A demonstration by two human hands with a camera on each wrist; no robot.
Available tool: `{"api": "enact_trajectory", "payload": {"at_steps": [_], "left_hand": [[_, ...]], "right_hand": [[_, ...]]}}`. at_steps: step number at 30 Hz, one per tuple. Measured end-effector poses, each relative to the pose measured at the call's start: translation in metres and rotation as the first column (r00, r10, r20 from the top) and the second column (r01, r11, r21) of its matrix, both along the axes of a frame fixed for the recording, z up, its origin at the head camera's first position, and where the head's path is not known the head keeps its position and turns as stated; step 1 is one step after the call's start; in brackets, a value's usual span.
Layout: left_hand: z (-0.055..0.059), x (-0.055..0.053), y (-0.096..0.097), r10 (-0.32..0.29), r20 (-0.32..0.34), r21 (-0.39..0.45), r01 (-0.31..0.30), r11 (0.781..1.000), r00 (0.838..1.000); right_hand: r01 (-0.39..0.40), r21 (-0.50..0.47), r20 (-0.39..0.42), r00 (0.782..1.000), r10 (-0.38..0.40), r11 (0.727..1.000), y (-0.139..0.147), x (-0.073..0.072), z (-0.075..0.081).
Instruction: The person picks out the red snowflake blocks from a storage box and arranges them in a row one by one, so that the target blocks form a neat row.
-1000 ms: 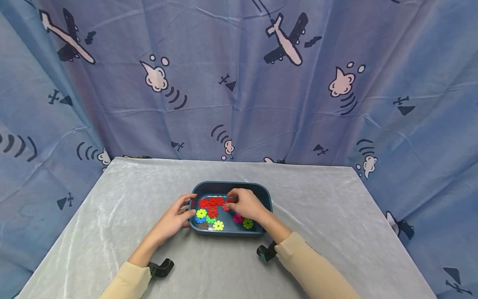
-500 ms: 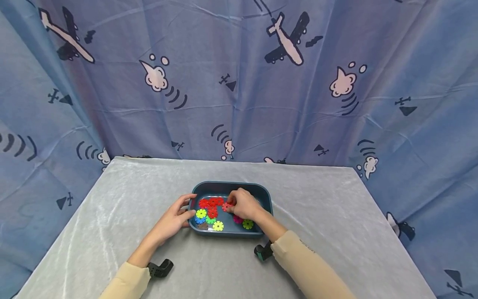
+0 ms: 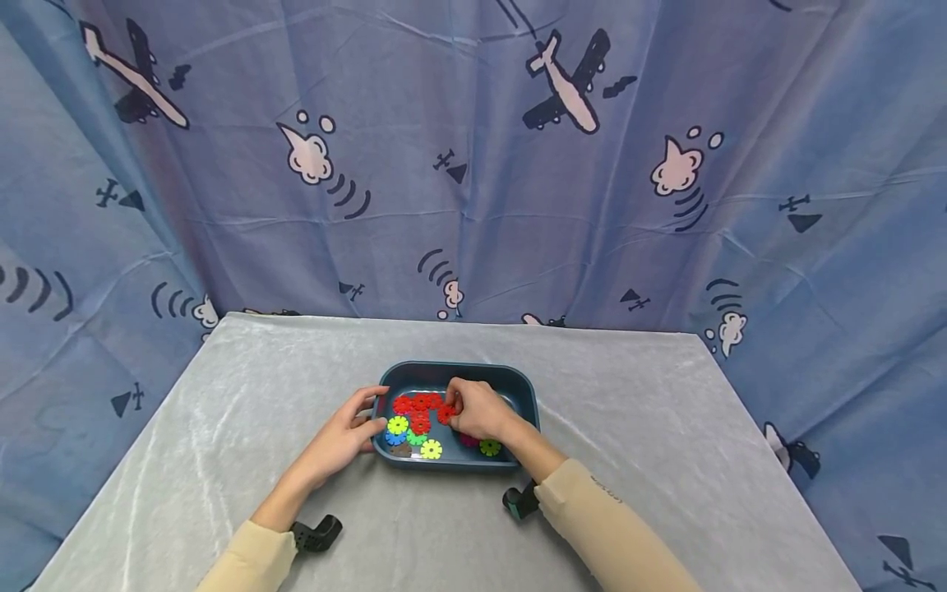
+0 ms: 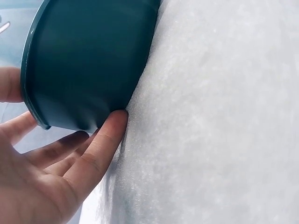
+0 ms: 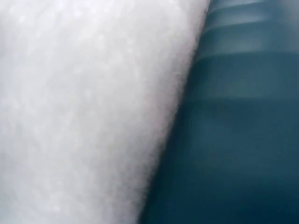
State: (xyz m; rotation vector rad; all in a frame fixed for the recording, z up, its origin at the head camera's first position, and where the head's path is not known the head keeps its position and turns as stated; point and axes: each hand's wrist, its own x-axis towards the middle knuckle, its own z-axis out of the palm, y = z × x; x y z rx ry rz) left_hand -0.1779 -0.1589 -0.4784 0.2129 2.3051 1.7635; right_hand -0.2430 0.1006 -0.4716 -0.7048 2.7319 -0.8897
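Around the left end of a dark teal tray (image 3: 459, 466) my left hand (image 3: 344, 432) grips with thumb and index finger at the rim. In the left wrist view, the other fingers of this hand press against the tray's outer wall (image 4: 88, 65), one fingertip low by the table. My right hand (image 3: 479, 409) reaches inside the tray and pinches a red snowflake-shaped plastic disc (image 3: 445, 413) between thumb and fingers. More red discs (image 3: 420, 423) lie just left of it. The right wrist view has only the tray's side and white cloth; the right hand is outside it.
Also in the tray are yellow discs (image 3: 431, 449), a green disc (image 3: 417, 437), a blue disc (image 3: 395, 438) and a brown disc (image 3: 401, 450). A yellow-green disc (image 3: 490, 447) lies under the right wrist. White cloth (image 3: 629, 411) covers the table; a blue curtain (image 3: 473, 164) hangs behind.
My right hand has shifted slightly toward me with the red disc, and covers more of the magenta disc beneath it. The left hand keeps its place at the tray's end.
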Motion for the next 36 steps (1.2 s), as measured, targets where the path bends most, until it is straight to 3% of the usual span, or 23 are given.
{"api": "enact_trajectory", "payload": {"at_steps": [11, 36], "left_hand": [[0.000, 0.000, 0.001, 0.002, 0.002, -0.005, -0.002, 1.000, 1.000], [0.001, 0.000, 0.000, -0.003, 0.015, 0.008, 0.003, 1.000, 1.000]], "right_hand": [[0.017, -0.030, 0.084, 0.996, -0.015, 0.999, 0.005, 0.003, 0.008], [-0.009, -0.139, 0.043, 0.999, 0.015, 0.990, 0.040, 0.022, 0.048]]}}
